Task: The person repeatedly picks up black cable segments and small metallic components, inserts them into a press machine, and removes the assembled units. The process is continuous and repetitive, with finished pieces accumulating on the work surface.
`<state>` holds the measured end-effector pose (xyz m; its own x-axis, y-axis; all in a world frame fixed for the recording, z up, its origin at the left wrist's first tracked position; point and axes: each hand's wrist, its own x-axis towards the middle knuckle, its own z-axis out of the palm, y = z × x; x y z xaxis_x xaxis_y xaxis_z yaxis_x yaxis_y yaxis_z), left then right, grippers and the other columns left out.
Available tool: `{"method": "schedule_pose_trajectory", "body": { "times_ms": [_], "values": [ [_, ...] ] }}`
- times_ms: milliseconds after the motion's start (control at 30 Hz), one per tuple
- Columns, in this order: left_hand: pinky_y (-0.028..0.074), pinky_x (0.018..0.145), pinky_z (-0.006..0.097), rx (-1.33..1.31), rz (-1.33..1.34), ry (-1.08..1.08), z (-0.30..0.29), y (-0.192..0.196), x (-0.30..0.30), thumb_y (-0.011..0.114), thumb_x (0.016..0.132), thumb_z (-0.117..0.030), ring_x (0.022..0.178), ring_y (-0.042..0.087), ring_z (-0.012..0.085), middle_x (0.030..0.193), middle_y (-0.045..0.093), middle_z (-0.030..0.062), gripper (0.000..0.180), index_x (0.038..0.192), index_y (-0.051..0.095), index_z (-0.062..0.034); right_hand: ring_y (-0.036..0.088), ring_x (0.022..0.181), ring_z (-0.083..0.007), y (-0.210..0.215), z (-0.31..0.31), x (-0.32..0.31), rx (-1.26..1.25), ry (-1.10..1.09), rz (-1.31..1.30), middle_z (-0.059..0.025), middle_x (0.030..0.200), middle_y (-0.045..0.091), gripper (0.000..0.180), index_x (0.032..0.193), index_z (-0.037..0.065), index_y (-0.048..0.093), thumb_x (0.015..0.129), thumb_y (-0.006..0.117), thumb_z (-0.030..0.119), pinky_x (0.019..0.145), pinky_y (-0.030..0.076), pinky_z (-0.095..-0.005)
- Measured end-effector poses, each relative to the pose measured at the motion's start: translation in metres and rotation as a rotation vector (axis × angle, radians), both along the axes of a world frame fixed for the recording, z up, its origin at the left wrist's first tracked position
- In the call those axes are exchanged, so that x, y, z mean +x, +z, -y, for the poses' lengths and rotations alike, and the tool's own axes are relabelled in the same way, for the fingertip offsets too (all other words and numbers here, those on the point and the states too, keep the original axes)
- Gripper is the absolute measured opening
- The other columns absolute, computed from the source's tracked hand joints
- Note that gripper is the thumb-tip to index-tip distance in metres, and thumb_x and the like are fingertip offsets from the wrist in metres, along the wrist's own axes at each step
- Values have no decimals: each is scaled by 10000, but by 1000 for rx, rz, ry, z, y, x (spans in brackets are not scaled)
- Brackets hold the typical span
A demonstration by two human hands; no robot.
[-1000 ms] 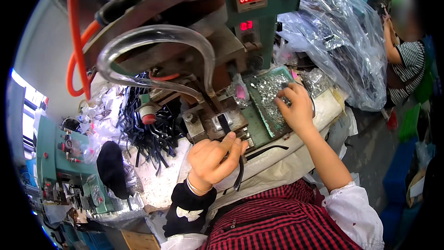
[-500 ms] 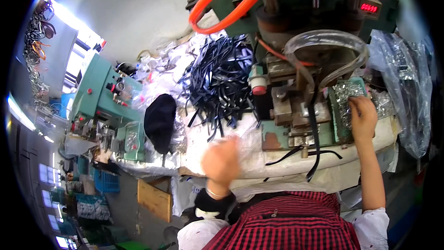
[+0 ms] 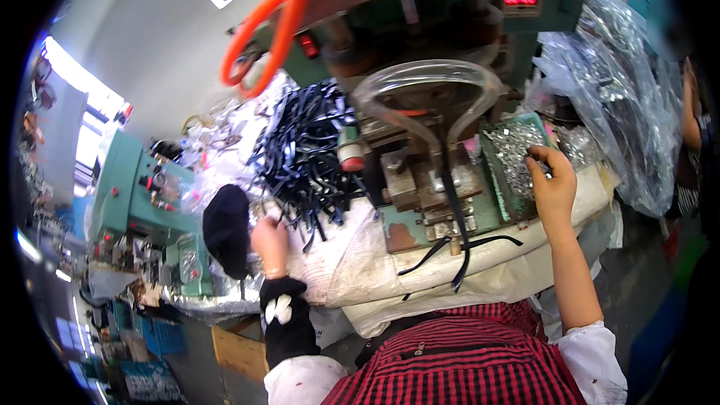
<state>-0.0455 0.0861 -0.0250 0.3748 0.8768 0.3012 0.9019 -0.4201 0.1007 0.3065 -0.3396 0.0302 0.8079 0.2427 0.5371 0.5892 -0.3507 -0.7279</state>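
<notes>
My right hand (image 3: 556, 184) is over the near right side of a green tray (image 3: 491, 172) of small shiny metal pieces (image 3: 517, 151). Its fingers are curled together at the tips; anything between them is too small to make out. My left hand (image 3: 270, 243) is on the white-covered table, between a black cloth item (image 3: 227, 229) and a heap of black straps (image 3: 306, 154). Its fingers are drawn together beside a dark strip, and whether they grip it is unclear. One black strap (image 3: 454, 214) hangs down the front of the press (image 3: 405, 206).
Beside the press is a button box with a red button (image 3: 351, 163). A clear tube (image 3: 427, 67) and an orange hose (image 3: 289, 15) loop above. Loose straps (image 3: 491, 240) lie near the table's front edge. Another green machine (image 3: 124, 187) stands left; clear plastic sheeting (image 3: 615, 97) hangs right.
My left hand has moved left and away from me to the edge of the strap heap. My right hand stays at the metal pieces. The whole view has shifted.
</notes>
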Motion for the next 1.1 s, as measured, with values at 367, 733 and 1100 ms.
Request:
{"method": "schedule_pose_trajectory", "body": {
  "times_ms": [367, 733, 1100],
  "values": [
    [454, 534, 221, -1125, 897, -297, 119, 57, 47, 644, 941, -28, 594, 608, 118, 840, 665, 71, 274, 1203, 567, -11, 721, 839, -205, 63, -47, -51, 232, 411, -153, -120, 907, 726, 156, 1039, -2, 664, 885, 678, 14, 761, 537, -305],
    [547, 538, 264, -208, 1233, -991, 189, 184, 153, 536, 1064, -190, 625, 653, 182, 911, 660, 127, 277, 986, 627, 59, 682, 974, -126, 75, -88, -87, 556, 565, -586, -107, 1084, 736, 383, 1280, -19, 536, 914, 646, -14, 917, 494, -269],
    [503, 525, 281, 218, 742, -1417, 230, 147, 158, 789, 742, 42, 663, 672, 200, 919, 733, 135, 201, 910, 731, -53, 521, 1265, -446, 34, -24, -29, -430, -66, 150, -247, 1269, 601, 274, 1076, 29, 690, 810, 711, 89, 988, 479, -506]
  ]
}}
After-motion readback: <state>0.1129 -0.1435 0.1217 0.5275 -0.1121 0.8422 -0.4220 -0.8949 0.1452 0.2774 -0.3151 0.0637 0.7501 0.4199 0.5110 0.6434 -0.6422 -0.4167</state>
